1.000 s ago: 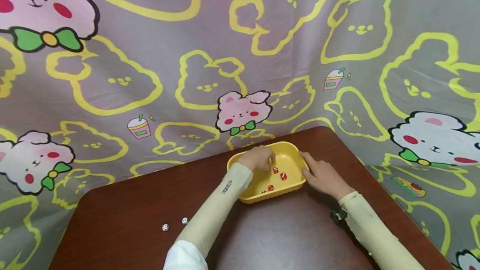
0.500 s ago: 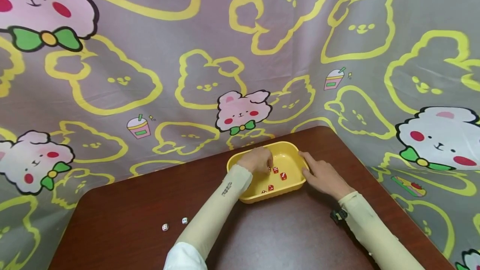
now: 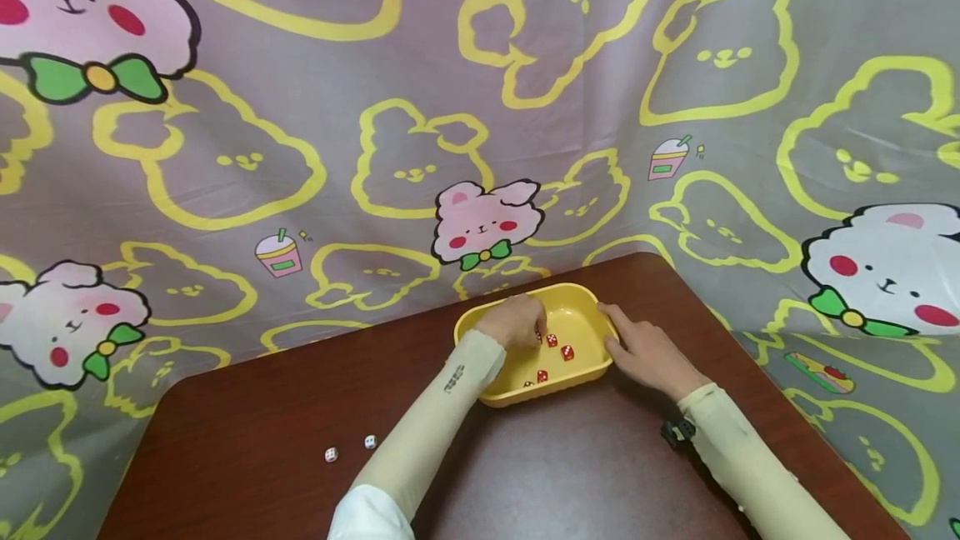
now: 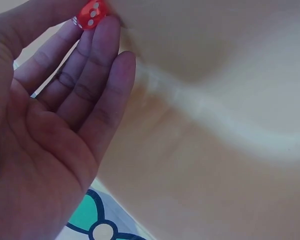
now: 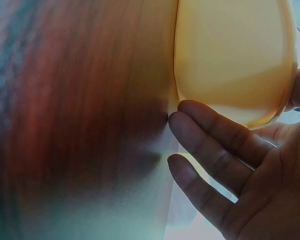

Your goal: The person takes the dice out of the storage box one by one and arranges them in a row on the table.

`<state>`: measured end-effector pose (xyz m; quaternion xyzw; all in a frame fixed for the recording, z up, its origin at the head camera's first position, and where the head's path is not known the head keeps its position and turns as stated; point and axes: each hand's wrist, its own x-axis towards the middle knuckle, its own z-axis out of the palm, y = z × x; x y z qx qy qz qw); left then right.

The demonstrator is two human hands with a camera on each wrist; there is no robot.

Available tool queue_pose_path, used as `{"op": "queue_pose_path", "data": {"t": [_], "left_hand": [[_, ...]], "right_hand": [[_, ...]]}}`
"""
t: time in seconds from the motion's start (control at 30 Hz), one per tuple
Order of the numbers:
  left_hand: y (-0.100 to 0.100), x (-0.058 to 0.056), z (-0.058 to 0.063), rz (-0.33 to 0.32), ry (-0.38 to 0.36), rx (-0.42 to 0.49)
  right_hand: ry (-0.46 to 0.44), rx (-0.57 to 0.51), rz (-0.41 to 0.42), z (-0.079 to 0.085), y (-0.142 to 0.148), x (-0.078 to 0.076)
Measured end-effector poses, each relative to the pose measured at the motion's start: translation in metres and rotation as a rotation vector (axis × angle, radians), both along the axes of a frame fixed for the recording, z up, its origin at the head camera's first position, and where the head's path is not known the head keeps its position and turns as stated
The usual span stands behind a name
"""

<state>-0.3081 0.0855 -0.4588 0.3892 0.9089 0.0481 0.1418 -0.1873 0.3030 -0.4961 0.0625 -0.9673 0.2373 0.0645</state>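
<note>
A yellow plastic tray [image 3: 573,319] stands on the table with several red dice [image 3: 567,352] on its floor. Reaching in over the tray's left side, my left hand [image 3: 513,321] pinches a red die [image 4: 91,14] between its thumb and fingertips. In the head view that die is mostly hidden behind the fingers. My right hand [image 3: 645,352] grips the tray's right end, its thumb at the rim. From the right wrist view, its other fingers [image 5: 210,145] lie along the outside and underside of the tray.
Two white dice, one white die [image 3: 331,455] left of another die [image 3: 370,442], lie on the brown table [image 3: 262,407] near my left forearm. A patterned cloth [image 3: 405,148] hangs behind the table and along its right side.
The left hand has lowered slightly and its fingers have come together on a red die inside the tray. The right hand and the tray have stayed in place.
</note>
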Motion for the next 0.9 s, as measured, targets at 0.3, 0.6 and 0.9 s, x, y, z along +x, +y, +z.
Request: {"op": "queue_pose_path", "data": {"t": [0.3,0.6,0.9], "left_hand": [[0.000,0.002,0.003,0.008,0.000,0.004],[-0.001,0.004,0.018,-0.006,0.038,-0.007],[-0.006,0.010,0.037,-0.050,0.066,-0.005]], "right_hand": [[0.012,0.009,0.001,0.002,-0.001,-0.001],[-0.015,0.001,-0.002,0.004,-0.002,-0.001],[0.002,-0.005,0.005,0.002,-0.001,0.000]]}}
